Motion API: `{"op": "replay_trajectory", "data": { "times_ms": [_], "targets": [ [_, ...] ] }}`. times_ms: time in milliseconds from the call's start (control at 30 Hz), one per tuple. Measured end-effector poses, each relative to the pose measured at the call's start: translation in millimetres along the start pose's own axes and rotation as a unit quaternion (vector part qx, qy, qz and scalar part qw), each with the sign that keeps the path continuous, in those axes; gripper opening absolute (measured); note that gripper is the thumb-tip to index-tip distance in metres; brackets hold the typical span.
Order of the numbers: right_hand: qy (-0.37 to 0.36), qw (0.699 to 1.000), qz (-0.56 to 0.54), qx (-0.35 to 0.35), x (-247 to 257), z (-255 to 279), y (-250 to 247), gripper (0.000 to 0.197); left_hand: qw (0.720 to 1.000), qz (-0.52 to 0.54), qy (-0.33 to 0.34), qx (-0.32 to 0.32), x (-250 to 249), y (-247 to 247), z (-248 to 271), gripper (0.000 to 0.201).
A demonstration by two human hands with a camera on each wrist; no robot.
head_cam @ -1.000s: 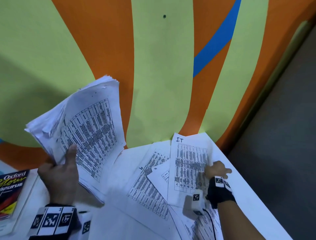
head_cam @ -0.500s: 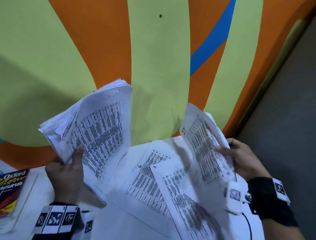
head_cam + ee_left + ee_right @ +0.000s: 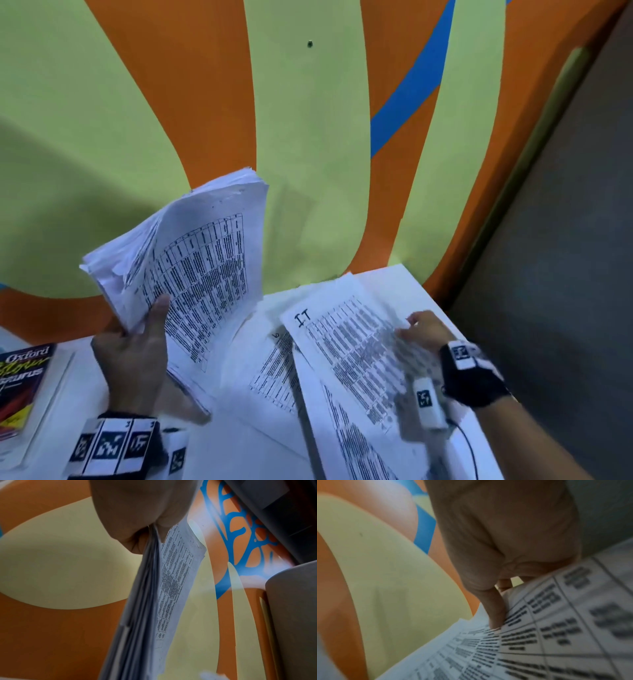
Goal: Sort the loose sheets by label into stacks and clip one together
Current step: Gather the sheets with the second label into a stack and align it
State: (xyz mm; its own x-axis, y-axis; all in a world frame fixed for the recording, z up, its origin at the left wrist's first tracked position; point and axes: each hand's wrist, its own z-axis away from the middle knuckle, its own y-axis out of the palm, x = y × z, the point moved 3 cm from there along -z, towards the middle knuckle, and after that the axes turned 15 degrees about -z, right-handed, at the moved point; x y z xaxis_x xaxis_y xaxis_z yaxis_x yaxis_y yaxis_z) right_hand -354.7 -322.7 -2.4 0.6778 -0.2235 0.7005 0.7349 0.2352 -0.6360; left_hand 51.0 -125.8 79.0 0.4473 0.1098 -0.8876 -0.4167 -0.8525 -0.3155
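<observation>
My left hand [image 3: 137,342] grips a thick sheaf of printed table sheets [image 3: 191,267] and holds it upright above the table's left side, thumb on the front page. The left wrist view shows the sheaf [image 3: 145,601] edge-on under my left hand [image 3: 137,520]. My right hand [image 3: 419,329] pinches the right edge of a single sheet marked "IT" [image 3: 342,342], low over the papers on the right and motion-blurred. In the right wrist view my thumb [image 3: 494,615] lies on that sheet [image 3: 547,628]. No clip is in view.
Another printed sheet marked "6" [image 3: 274,373] lies flat on the white table [image 3: 404,284] under the "IT" sheet, with more sheets below it. An Oxford thesaurus [image 3: 20,383] sits at the left edge. The painted wall stands right behind; the table ends on the right.
My right hand lifted the "IT" sheet off the table, tilted it up, and has now brought it back down nearly flat on the right. The left hand's sheaf drifted slightly right.
</observation>
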Motion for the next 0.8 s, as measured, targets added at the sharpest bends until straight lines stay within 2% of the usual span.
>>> {"op": "replay_trajectory", "data": {
  "times_ms": [67,100,200,267,333,433,500,667,733,800],
  "targets": [
    [0.048,0.998,0.041,-0.019,-15,0,18,0.028,1.0,0.011,-0.001,-0.013,-8,-2,6,0.04],
    [0.077,0.995,0.047,-0.03,-20,2,25,0.037,1.0,0.01,-0.001,-0.017,-10,-4,9,0.038],
    [0.14,0.985,0.09,-0.048,-26,14,42,0.082,1.0,0.013,0.002,-0.011,-13,-6,13,0.036],
    [0.16,0.975,0.131,-0.077,-24,27,52,0.099,1.0,0.01,0.0,-0.011,-14,-6,15,0.038],
    [0.162,0.972,0.145,-0.089,-26,34,58,0.106,1.0,0.003,-0.004,-0.016,-17,-6,19,0.038],
    [0.164,0.977,0.12,-0.06,-30,38,57,0.107,1.0,-0.003,-0.007,-0.019,-21,-4,22,0.037],
    [0.155,0.983,0.093,-0.04,-33,37,55,0.099,1.0,-0.003,-0.013,-0.014,-21,-3,23,0.037],
    [0.087,0.994,-0.056,-0.038,-30,41,35,0.038,1.0,0.007,-0.01,-0.012,-20,-6,23,0.037],
    [0.049,0.986,-0.149,-0.063,-22,46,15,0.017,1.0,0.006,-0.013,-0.021,-20,-10,21,0.037],
    [0.026,0.956,-0.283,-0.07,-20,48,0,0.011,1.0,0.006,-0.01,-0.028,-19,-15,18,0.038]
  ]
}}
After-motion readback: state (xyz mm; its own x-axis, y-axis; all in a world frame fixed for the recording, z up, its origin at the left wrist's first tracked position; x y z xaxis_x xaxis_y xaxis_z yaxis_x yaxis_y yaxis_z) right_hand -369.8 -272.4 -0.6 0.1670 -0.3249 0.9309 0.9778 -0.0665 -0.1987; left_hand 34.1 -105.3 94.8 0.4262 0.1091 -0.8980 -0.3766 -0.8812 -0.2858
